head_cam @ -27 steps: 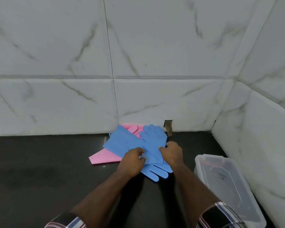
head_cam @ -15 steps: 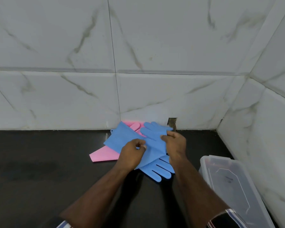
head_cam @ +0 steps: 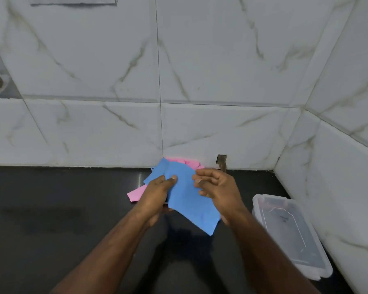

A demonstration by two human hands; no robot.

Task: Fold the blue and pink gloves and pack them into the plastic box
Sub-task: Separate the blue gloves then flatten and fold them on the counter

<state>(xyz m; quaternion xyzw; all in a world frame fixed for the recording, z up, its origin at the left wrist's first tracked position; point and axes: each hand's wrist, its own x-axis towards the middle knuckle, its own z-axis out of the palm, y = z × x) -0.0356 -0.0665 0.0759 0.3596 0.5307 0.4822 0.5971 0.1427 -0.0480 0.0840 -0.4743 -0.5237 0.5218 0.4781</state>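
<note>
A blue glove (head_cam: 189, 200) hangs lifted off the black counter between my hands, its cuff corner pointing down and to the right. My left hand (head_cam: 157, 194) pinches its left side with the thumb on top. My right hand (head_cam: 219, 187) curls round its right edge, with the thumb hidden. More blue (head_cam: 158, 169) shows behind, over the pink glove (head_cam: 136, 194), which lies against the wall. The clear plastic box (head_cam: 255, 201) stands on the counter to the right, beside the side wall.
Marble-tiled walls meet in a corner at the back right, close behind the gloves and the box. A small dark notch (head_cam: 221, 161) sits in the wall base. The black counter (head_cam: 62, 209) stretches to the left.
The blue glove was on the pile with its fingers toward me. Now both hands hold it raised, the glove fingers no longer show, and the cuff hangs toward me.
</note>
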